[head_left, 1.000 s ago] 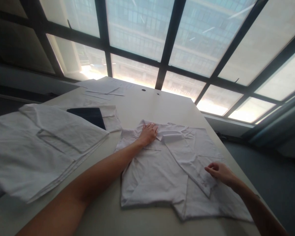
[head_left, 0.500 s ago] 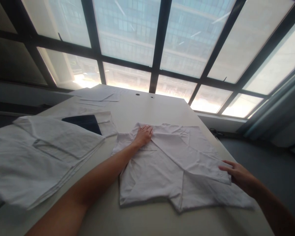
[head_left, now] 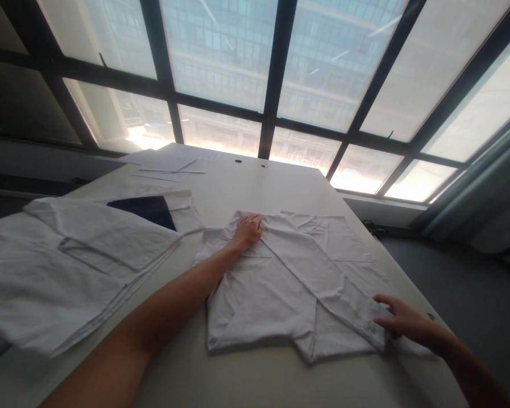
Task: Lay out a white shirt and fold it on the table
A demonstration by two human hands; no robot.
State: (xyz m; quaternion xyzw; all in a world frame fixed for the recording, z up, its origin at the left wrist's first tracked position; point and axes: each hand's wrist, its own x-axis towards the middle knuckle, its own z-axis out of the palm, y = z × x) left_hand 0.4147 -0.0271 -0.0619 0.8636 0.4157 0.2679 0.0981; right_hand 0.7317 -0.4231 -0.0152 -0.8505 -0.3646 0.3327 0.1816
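A white shirt (head_left: pixel 263 306) lies spread on the table, one long sleeve (head_left: pixel 314 272) folded across it and slanting down to the right. My left hand (head_left: pixel 249 229) rests flat on the shirt's upper edge, at the top of that sleeve, its fingers stretched out over the cloth. Over the sleeve's cuff end is my right hand (head_left: pixel 393 317), thumb and forefinger apart with cloth showing between them. Its other fingers are partly hidden, and the cuff lies just beneath the thumb.
More white garments (head_left: pixel 89 255) lie on the left of the white table (head_left: pixel 272 187), with a dark blue flat item (head_left: pixel 147 211) among them. Paper sheets (head_left: pixel 170 161) are at the far left corner. Windows stand behind; a curtain (head_left: pixel 476 181) hangs right.
My right hand has moved down and slightly left, and its fingers have parted. The sleeve's end has come down with it, now lying steeper across the shirt. My left hand has stayed in place.
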